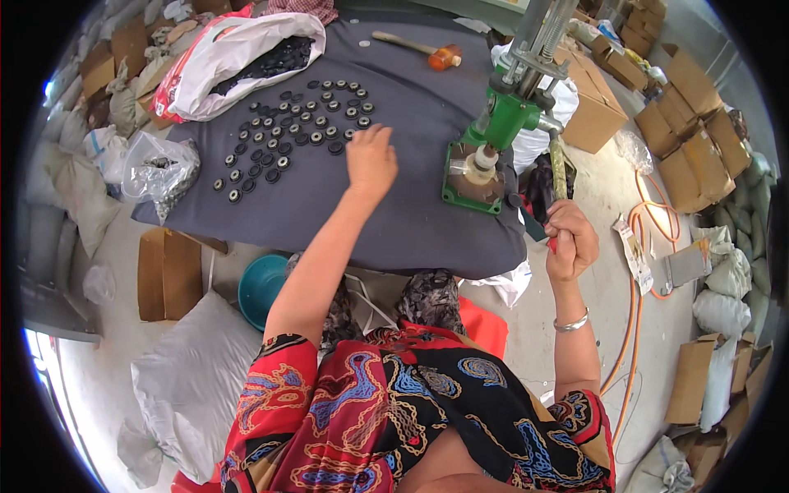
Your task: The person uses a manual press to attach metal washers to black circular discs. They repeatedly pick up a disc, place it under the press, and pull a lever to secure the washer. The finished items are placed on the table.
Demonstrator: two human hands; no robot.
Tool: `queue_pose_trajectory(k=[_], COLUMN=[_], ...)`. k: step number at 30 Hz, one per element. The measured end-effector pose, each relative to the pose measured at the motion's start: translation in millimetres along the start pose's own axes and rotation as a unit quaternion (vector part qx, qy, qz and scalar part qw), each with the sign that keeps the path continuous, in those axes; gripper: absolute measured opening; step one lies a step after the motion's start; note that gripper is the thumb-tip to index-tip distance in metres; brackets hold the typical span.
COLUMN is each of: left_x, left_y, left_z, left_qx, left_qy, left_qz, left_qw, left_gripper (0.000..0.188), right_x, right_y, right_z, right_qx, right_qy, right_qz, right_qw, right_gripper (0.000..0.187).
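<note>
My left hand reaches over the dark-clothed table, its fingers bent down beside several round black parts, many with pale metal rings in the centre. Those fingers look drawn together, but whatever is under the tips is hidden. To the right, my right hand is wrapped round the lower end of the lever of a green hand press. A bit of red shows by its fingers. The press stands at the table's right edge, a pale round piece on its base beneath the ram.
A white sack of black parts lies at the far left, with a clear bag of small parts nearer. A mallet rests at the back. Below are a teal basin, a stuffed sack, cartons and an orange hose.
</note>
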State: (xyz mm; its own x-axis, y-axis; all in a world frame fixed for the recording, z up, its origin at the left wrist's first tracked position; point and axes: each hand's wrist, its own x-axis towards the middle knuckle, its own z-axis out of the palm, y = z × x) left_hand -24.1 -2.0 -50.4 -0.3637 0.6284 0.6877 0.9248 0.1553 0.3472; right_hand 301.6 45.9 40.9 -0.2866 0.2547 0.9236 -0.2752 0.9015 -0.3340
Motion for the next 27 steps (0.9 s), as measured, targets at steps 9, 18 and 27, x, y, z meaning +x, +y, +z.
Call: queue_pose_trajectory(k=[9, 18, 27], left_x=[0.1, -20.2, 12.4], left_y=[-39.5, -53.6, -76.5], left_z=[-5.9, -37.3, -27.6], left_qx=[0.238, 0.077, 0.208], left_qy=[-0.172, -0.057, -0.223], left_qz=[-0.015, -0.034, 0.016], left_qw=[0.956, 0.995, 0.952], left_gripper=[0.041, 0.030, 0.016], right_x=[94.9, 149.0, 160.0], right_y=[-15.4, 5.6, 14.0], right_z=[-24.2, -26.4, -34.2], right_qx=[0.082, 0.155, 0.158], right_qy=[0.001, 0.013, 0.020], right_qz=[0.209, 0.233, 0.232], right_qw=[0.974, 0.960, 0.960], right_gripper=[0.018, 0.019, 0.020])
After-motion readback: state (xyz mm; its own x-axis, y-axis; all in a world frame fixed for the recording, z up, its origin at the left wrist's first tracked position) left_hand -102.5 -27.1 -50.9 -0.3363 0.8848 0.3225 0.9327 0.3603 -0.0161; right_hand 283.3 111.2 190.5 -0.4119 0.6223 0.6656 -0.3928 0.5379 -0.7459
